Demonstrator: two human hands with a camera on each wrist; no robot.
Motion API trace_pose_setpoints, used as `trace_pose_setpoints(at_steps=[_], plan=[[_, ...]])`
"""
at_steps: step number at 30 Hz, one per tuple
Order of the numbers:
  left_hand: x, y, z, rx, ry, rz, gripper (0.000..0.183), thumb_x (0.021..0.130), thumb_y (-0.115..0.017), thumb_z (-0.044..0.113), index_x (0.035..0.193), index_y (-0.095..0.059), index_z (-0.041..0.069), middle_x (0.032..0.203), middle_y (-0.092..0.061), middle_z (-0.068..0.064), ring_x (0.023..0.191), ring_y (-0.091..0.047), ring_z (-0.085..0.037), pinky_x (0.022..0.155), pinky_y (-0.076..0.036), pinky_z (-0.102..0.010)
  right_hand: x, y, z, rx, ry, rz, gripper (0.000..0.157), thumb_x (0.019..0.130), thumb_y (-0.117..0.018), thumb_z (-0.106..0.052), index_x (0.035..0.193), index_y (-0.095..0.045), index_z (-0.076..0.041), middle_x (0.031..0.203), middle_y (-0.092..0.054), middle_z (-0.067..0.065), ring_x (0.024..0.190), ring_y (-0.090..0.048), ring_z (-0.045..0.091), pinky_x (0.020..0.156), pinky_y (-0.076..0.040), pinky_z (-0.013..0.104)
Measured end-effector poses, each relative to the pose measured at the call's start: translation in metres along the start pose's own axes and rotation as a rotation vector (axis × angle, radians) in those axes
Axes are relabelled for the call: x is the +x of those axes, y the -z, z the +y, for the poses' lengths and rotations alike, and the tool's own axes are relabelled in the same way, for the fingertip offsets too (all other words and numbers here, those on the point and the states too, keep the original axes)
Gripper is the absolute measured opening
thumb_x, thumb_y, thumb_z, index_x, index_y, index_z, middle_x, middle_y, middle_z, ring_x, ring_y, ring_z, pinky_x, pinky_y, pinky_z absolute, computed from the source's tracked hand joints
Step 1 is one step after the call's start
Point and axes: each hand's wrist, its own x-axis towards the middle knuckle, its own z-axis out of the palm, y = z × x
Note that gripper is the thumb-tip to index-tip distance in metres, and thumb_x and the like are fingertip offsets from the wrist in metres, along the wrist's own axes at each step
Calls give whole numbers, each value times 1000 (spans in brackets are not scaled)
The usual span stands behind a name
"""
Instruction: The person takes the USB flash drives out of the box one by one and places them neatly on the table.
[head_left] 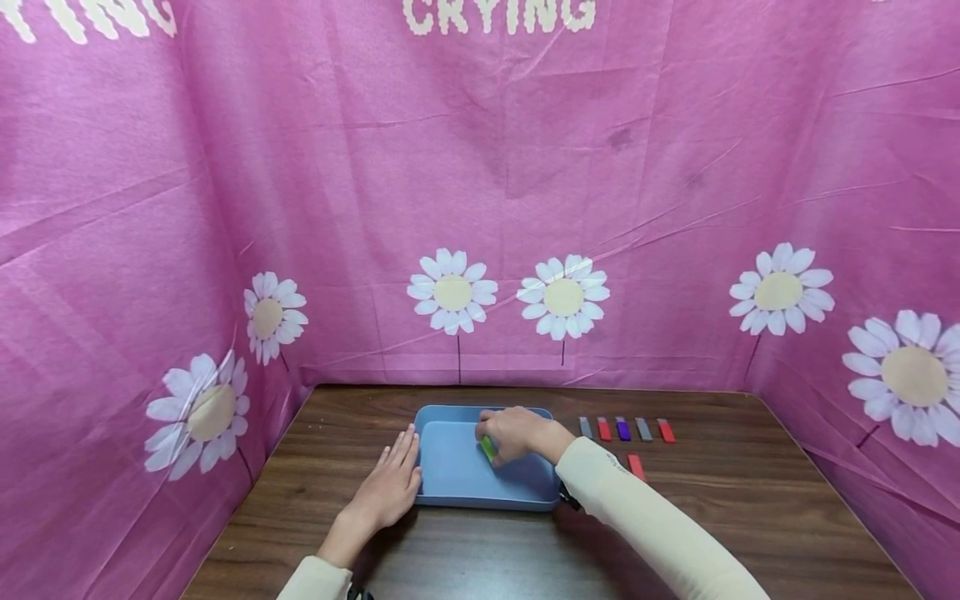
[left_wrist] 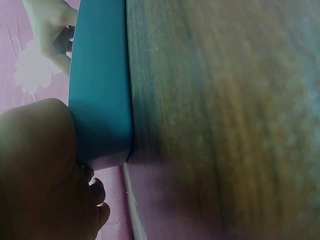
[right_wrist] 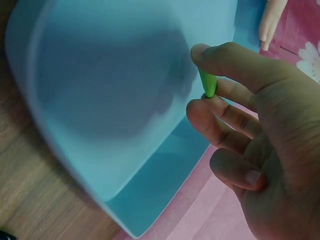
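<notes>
A shallow blue tray (head_left: 450, 467) lies on the wooden table. Over its inside, my right hand (head_left: 517, 435) pinches a small, thin bright-green piece (right_wrist: 207, 82) between thumb and fingertips. In the head view the green piece shows below the fingers; its exact kind cannot be told. My left hand (head_left: 388, 487) rests with straight fingers against the tray's left side. From the left wrist view, the thumb side of that hand (left_wrist: 37, 165) touches the tray wall (left_wrist: 100, 75).
Right of the tray, small flat strips stand in a row: grey (head_left: 586, 428), red (head_left: 604, 429), purple (head_left: 623, 429), grey (head_left: 643, 430) and red (head_left: 666, 431). Another red strip (head_left: 636, 467) lies nearer, by the right sleeve. A pink flowered cloth (head_left: 510, 167) encloses the table's back and sides.
</notes>
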Motion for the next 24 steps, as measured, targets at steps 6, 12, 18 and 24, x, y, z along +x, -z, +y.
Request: trace_pose_setpoints(at_steps=[6, 12, 18, 24], plan=[[0, 2, 0, 4, 2, -8, 57, 111, -46, 16, 160, -36, -12, 174, -27, -25, 161, -28, -44, 130, -27, -62, -12, 4, 7, 15, 2, 33, 46, 82, -91, -34, 124, -76, -20, 122, -66, -4, 85, -60, 7, 81, -59, 30], [1, -4, -5, 2, -23, 27, 58, 110, -47, 16, 158, -37, -13, 172, -29, -27, 159, -30, -47, 128, -30, -65, -26, 6, 14, 54, -15, 48, 47, 83, -91, -35, 125, -76, -19, 124, -66, -2, 86, -60, 8, 84, -60, 34], [2, -11, -10, 11, -40, 58, 59, 110, -47, 19, 159, -38, -12, 173, -30, -25, 159, -32, -46, 127, -31, -64, -41, 11, 24, 110, -38, 86, 47, 83, -90, -35, 125, -76, -18, 118, -64, -4, 84, -61, 9, 83, -60, 38], [2, -11, -10, 22, -35, 68, 58, 110, -47, 19, 159, -39, -11, 173, -30, -24, 160, -32, -44, 128, -31, -62, -55, 13, 35, 117, -37, 126, 47, 82, -91, -33, 124, -76, -17, 114, -63, -5, 78, -57, 8, 74, -56, 34]])
